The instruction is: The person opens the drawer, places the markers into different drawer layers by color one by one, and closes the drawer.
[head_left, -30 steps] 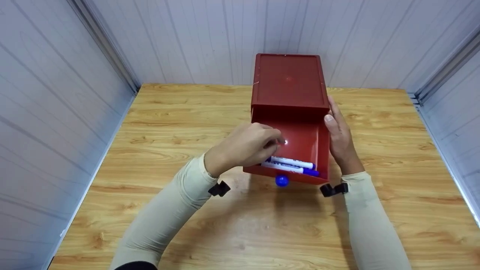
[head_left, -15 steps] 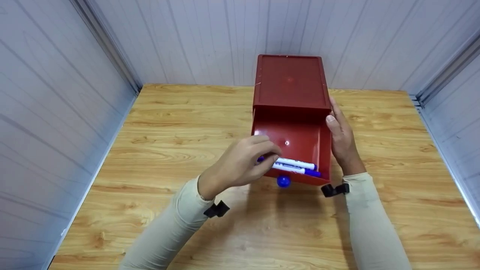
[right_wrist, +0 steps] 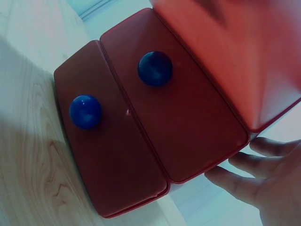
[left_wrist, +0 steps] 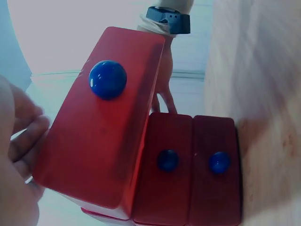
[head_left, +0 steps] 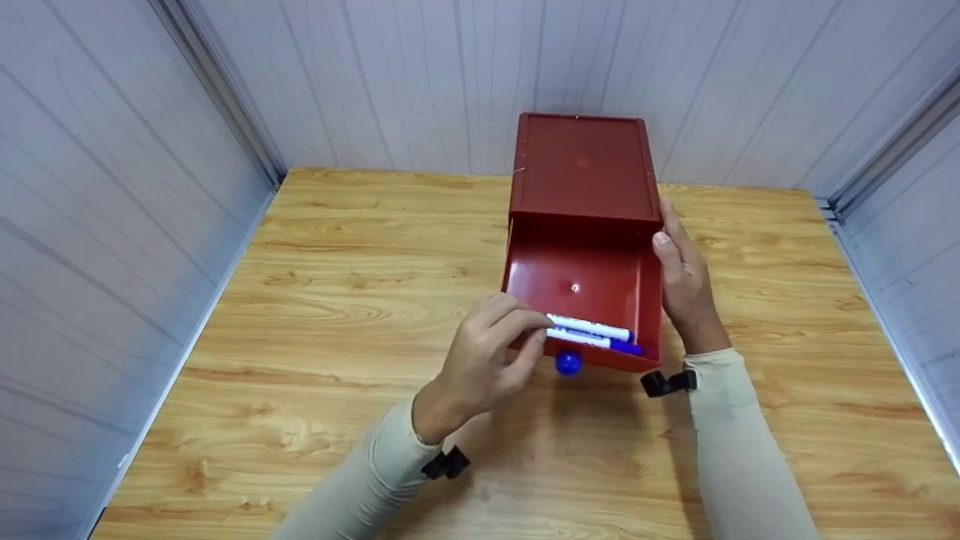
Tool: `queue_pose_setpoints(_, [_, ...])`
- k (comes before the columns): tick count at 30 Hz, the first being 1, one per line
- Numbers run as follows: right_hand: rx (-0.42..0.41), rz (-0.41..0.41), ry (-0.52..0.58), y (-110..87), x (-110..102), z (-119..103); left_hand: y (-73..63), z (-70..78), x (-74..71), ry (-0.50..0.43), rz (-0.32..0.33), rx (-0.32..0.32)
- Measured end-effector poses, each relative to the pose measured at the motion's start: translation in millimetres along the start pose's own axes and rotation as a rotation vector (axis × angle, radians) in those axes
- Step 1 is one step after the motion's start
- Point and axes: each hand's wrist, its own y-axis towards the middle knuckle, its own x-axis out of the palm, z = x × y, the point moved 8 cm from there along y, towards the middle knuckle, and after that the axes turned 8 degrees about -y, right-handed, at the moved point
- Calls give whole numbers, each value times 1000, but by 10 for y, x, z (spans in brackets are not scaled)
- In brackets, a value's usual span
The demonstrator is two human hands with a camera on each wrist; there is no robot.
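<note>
A red drawer unit (head_left: 585,165) stands on the table with its top drawer (head_left: 649,300) pulled out. Two white markers with blue caps, an upper marker (head_left: 600,329) and a lower marker (head_left: 581,339), lie along the drawer's front wall. My left hand (head_left: 491,360) is at the drawer's front left corner, fingers loosely bent, fingertips overlapping the markers' left ends in the head view. My right hand (head_left: 686,289) rests against the unit's right side, thumb up beside the drawer; in the right wrist view its straight fingers (right_wrist: 237,183) touch the side edge.
Below the open drawer are two closed drawers, a middle drawer (left_wrist: 162,193) and a bottom drawer (left_wrist: 216,197), each with a blue knob. A blue knob (head_left: 568,364) also sticks out of the open drawer's front. Pale panel walls (head_left: 420,82) enclose the wooden table (head_left: 337,285).
My left hand has moved from over the inside of the drawer down and toward its front left corner. The markers stay put in the drawer; my right hand keeps its place.
</note>
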Motion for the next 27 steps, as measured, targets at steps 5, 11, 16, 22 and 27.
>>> queue_pose_setpoints(5, [10, 34, 9, 48, -63, 230, -64, 39, -75, -5, 131, 31])
queue_pose_setpoints(11, [-3, 26, 15, 98, -76, 346, -139, 53, -142, 35, 256, -9])
queue_pose_setpoints(16, [-16, 17, 16, 99, -61, 342, -200, 71, -130, 28, 280, 10])
queue_pose_setpoints(22, [-24, 16, 36, 95, -41, 347, -291, 82, -101, 47, 283, 45])
queue_pose_setpoints(27, [-30, 25, 35, 111, -54, 334, -360, 66, -61, 51, 242, 58])
